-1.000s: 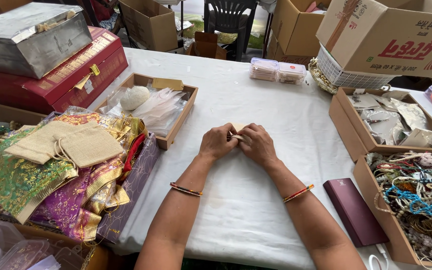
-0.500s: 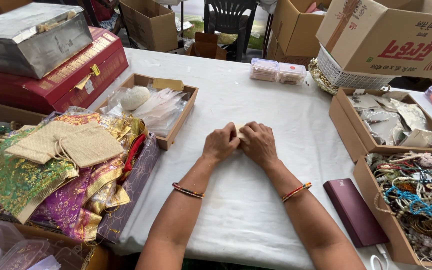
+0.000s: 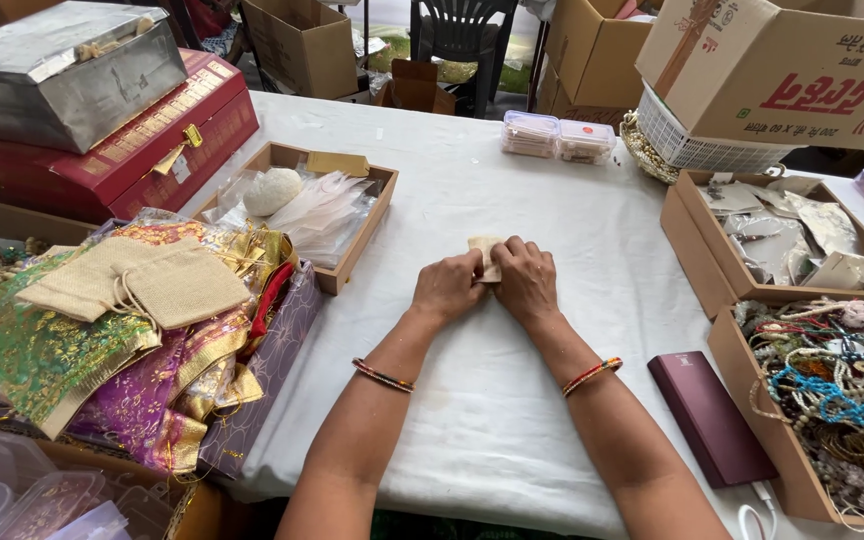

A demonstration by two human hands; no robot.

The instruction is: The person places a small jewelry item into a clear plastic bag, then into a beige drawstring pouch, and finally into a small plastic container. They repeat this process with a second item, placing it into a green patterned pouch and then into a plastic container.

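My left hand and my right hand rest side by side on the white tablecloth in the middle of the table. Between their fingertips they pinch a small beige pouch, flat against the cloth; only its upper part shows past my fingers. Each wrist wears a thin coloured bangle.
A shallow cardboard tray with clear plastic bags and a white ball lies to the left. Burlap and brocade pouches pile at far left. At right are a maroon power bank, a box of beaded jewellery and a box of packets.
My hands have stayed together at the same spot. The beige pouch now sticks out further beyond my fingertips than half a second ago.
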